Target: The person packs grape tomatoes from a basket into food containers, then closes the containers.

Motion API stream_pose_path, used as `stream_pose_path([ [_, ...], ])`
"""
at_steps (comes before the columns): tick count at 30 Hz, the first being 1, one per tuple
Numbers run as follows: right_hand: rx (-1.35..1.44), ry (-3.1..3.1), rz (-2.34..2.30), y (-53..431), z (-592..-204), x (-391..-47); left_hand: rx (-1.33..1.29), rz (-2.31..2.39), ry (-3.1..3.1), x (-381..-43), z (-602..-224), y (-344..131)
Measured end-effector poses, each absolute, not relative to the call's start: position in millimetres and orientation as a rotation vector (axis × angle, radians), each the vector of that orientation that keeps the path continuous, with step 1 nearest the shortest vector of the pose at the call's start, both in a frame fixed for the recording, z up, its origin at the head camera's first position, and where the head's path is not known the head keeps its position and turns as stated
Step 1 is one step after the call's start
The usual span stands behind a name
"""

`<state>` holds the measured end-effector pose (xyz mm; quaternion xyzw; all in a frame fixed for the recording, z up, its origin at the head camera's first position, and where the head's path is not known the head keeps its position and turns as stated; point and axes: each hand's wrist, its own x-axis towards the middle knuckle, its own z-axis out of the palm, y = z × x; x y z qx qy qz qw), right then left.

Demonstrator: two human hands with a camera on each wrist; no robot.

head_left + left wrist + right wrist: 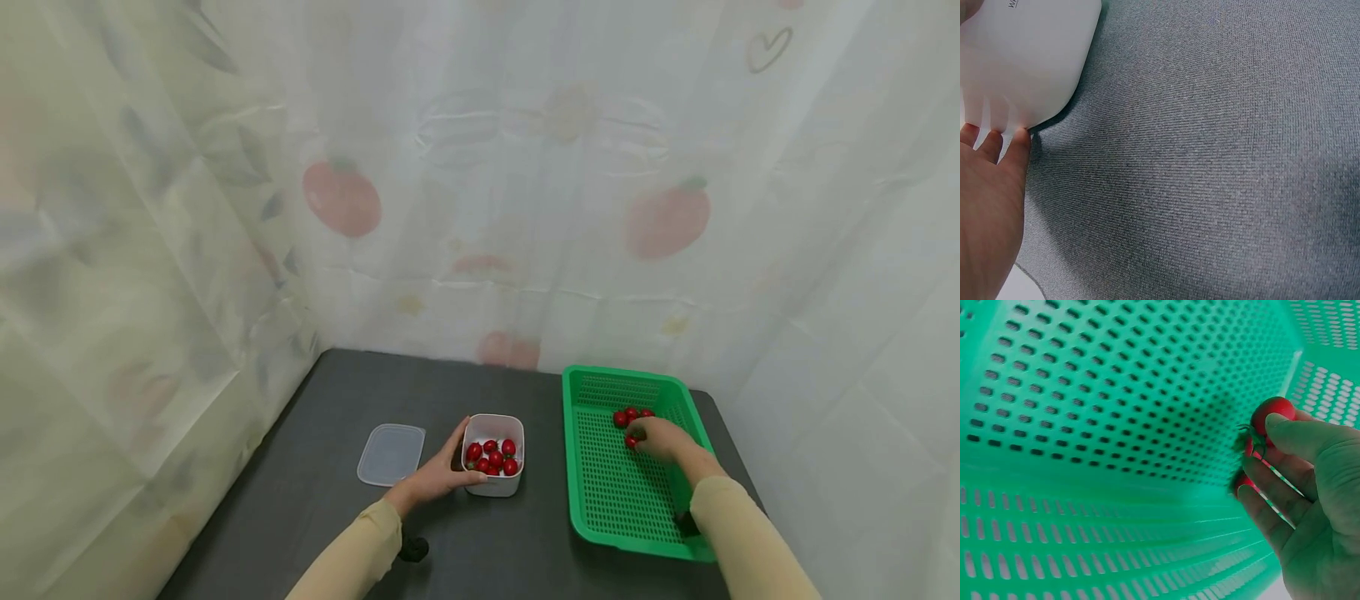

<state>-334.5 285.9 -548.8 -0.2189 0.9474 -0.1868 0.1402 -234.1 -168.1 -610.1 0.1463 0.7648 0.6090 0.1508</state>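
Observation:
My left hand [437, 476] grips a white plastic container [493, 486] from its left side, thumb at the near wall and fingers round the far side. Several red cherry tomatoes [496, 459] lie inside it. In the left wrist view, fingertips [1018, 140] press the container's pale wall [1029, 62]. My right hand [660, 439] reaches down into a green perforated basket [588, 532]. Between thumb and fingers it pinches a cherry tomato [1272, 414] with a green stem, clearest in the right wrist view. Another tomato [1242, 482] shows by the lower fingers. More tomatoes [621, 418] lie beyond the hand in the basket.
A translucent lid [392, 454] lies on the dark grey table [450, 392], left of the container. A fruit-print curtain [480, 208] hangs behind the table and along its sides. The basket's raised rim stands around the right hand.

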Motion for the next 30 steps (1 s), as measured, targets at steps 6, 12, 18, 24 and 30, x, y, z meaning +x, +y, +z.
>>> stream_pose_path([
  [6,-0.686,2.749,-0.627,271.2,-531.7,-334.7,0.412,1.735,2.216,-235.0,-612.7,-168.6],
  [12,-0.756,2.767,-0.668,253.3,-512.4,-335.3,0.42,1.74,2.215,-237.7,-618.3,-169.2],
  [18,-0.86,2.778,-0.645,231.6,-500.8,-334.0,0.423,1.746,2.204,-237.1,-617.5,-169.8],
  [24,-0.946,2.764,-0.618,206.0,-495.2,-331.0,0.441,1.769,2.179,-237.1,-615.9,-169.2],
  [30,-1.017,2.739,-0.586,181.5,-490.3,-328.3,0.45,1.761,2.184,-238.0,-615.8,-168.7],
])
